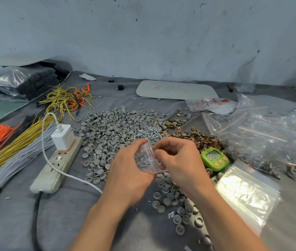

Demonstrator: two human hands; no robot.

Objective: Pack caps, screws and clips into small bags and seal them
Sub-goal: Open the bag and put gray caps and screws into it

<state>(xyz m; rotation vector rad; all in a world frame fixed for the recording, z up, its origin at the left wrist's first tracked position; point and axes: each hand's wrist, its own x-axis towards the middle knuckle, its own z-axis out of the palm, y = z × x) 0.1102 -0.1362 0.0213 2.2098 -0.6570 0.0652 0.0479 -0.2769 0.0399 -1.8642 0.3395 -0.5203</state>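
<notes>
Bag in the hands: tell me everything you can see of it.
The bag is small and made of clear, thin plastic, with a red zip strip along its mouth. It is held up over the grey caps, turned so the mouth faces right. Silver screws show through it; other contents cannot be made out. The left hand grips its body from the left, and the right hand pinches at the red strip. Whether the strip is sealed cannot be told.

Hands: two, left hand (125, 171) and right hand (178, 160). Bag (146, 156) in hand: one. Timer (214, 159): one. Power strip (56, 165): one. Charger (63, 136): one. Caps (107, 127), screws (149, 132), clips (201, 137): one heap each, pieces too many to count.
</notes>
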